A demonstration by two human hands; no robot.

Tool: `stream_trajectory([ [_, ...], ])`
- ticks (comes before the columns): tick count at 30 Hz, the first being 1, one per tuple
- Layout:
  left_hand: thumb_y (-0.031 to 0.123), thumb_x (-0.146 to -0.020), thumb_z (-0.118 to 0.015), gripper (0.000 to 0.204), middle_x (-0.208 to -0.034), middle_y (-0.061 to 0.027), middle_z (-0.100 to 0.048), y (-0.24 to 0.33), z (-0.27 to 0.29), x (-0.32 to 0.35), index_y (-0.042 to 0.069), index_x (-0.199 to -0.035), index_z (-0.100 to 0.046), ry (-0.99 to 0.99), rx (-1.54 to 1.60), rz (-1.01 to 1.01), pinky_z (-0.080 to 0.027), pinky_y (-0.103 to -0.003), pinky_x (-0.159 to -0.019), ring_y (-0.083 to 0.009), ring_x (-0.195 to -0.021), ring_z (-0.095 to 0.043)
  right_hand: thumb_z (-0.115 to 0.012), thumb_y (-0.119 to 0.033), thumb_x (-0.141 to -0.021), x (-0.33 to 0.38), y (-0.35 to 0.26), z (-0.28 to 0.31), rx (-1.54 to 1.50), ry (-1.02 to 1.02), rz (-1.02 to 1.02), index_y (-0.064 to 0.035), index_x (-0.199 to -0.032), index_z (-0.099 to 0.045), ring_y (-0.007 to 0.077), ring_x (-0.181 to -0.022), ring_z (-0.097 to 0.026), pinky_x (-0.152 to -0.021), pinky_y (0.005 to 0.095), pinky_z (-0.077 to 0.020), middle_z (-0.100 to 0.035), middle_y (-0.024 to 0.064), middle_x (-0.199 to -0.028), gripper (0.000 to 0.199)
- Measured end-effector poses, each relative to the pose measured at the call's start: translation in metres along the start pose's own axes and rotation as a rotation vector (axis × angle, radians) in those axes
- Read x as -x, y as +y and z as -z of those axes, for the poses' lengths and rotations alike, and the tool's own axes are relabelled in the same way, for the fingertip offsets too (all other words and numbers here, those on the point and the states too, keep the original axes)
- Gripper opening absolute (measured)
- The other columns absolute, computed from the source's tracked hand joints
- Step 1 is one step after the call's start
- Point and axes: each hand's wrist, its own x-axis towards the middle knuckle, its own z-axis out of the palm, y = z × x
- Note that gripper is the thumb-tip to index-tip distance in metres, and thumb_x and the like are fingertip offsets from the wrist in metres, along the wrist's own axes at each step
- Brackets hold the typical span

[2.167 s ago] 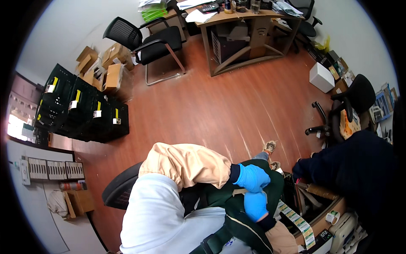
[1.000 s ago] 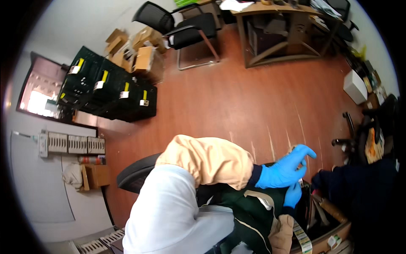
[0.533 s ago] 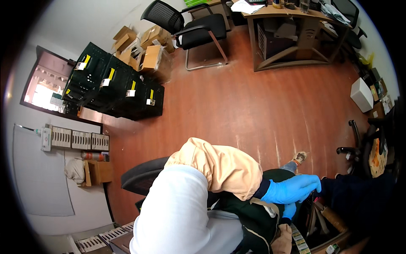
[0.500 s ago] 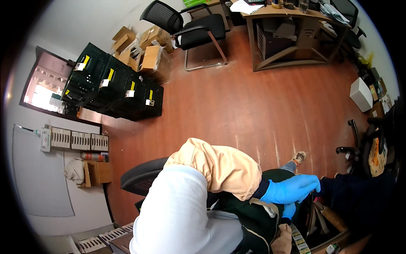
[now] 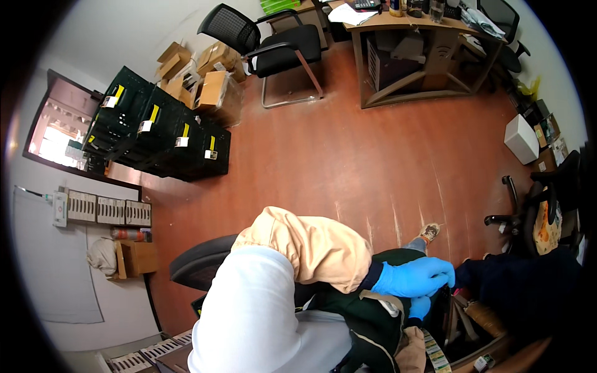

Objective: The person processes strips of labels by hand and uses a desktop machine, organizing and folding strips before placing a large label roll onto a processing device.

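Note:
My left hand (image 5: 413, 278), in a blue glove below a beige oversleeve (image 5: 311, 248), reaches across to the right with its fingers bent downward. What those fingertips hold is hidden. Just below it, my right hand (image 5: 420, 307), gloved in blue too, is closed and partly covered by the left; its grip cannot be made out. A small pinkish-red bit (image 5: 457, 291) shows beside the left fingertips. Close by on the right is dark navy cloth (image 5: 516, 286). Under my arms lies a dark green garment (image 5: 367, 317), and a strip of green and yellow labels (image 5: 436, 353) runs near the right sleeve.
Stacked dark crates (image 5: 155, 130) and cardboard boxes (image 5: 217, 93) stand at the far left. A black chair (image 5: 286, 50) and a desk (image 5: 429, 62) are at the back. On the right are a white box (image 5: 521, 139) and a wheeled chair base (image 5: 510, 214). A wooden edge (image 5: 479, 354) lies at lower right.
The whole view has shifted slightly, so the room sits a little further left. My left fingers look a bit more bent; both hands stay close together.

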Motion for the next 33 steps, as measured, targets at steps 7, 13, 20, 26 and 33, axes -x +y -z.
stream_trajectory([
  [7, 0.013, -0.099, -0.045, 0.019, -0.07, -0.0043, -0.056, 0.001, 0.0, 0.005, 0.003, -0.102, -0.061, -0.011, 0.225, 0.128, -0.047, -0.027, -0.056, -0.0114, -0.059, -0.054, -0.061, -0.034, -0.09, -0.006, -0.001, -0.016, -0.336, 0.192, 0.076, -0.0082, -0.103, -0.065, 0.034, -0.09, -0.066, -0.075, 0.0411, -0.0503, -0.068, 0.0173, -0.098, 0.029],
  [13, 0.009, -0.098, -0.045, 0.018, -0.076, -0.0046, -0.057, 0.021, 0.012, 0.01, 0.0, -0.103, -0.06, -0.06, 0.338, 0.259, -0.047, -0.026, -0.063, -0.01, -0.065, -0.052, -0.055, -0.02, -0.095, -0.003, -0.049, 0.01, -0.18, 0.068, 0.043, -0.0073, -0.09, -0.059, 0.027, -0.076, -0.061, -0.068, 0.0369, -0.0476, -0.063, 0.0112, -0.084, 0.014],
  [20, 0.013, -0.101, -0.045, 0.021, -0.079, -0.002, -0.055, 0.017, 0.057, 0.024, 0.0, -0.111, -0.06, -0.046, 0.171, 0.284, -0.045, -0.025, -0.069, -0.0086, -0.07, -0.051, -0.055, -0.021, -0.092, -0.006, -0.078, -0.014, -0.258, 0.46, 0.078, -0.01, -0.092, -0.067, 0.04, -0.078, -0.065, -0.066, 0.048, -0.0492, -0.068, 0.019, -0.085, 0.016],
  [26, 0.015, -0.102, -0.046, 0.024, -0.078, -0.0014, -0.055, 0.03, 0.055, 0.027, 0.002, -0.116, -0.06, -0.137, 0.2, 0.252, -0.044, -0.025, -0.073, -0.0084, -0.074, -0.052, -0.056, -0.022, -0.092, 0.011, -0.057, -0.012, -0.295, 0.443, -0.061, -0.0107, -0.096, -0.07, 0.0398, -0.081, -0.066, -0.07, 0.0476, -0.0513, -0.069, 0.0198, -0.088, 0.018],
  [33, 0.016, -0.103, -0.046, 0.025, -0.079, -0.0003, -0.054, 0.03, 0.047, 0.028, 0.003, -0.117, -0.061, -0.222, 0.175, 0.233, -0.044, -0.024, -0.075, -0.0085, -0.074, -0.052, -0.059, -0.023, -0.09, 0.012, -0.042, -0.014, -0.436, 0.504, 0.029, -0.011, -0.096, -0.071, 0.0398, -0.082, -0.067, -0.073, 0.0457, -0.0528, -0.07, 0.0195, -0.087, 0.018],
])
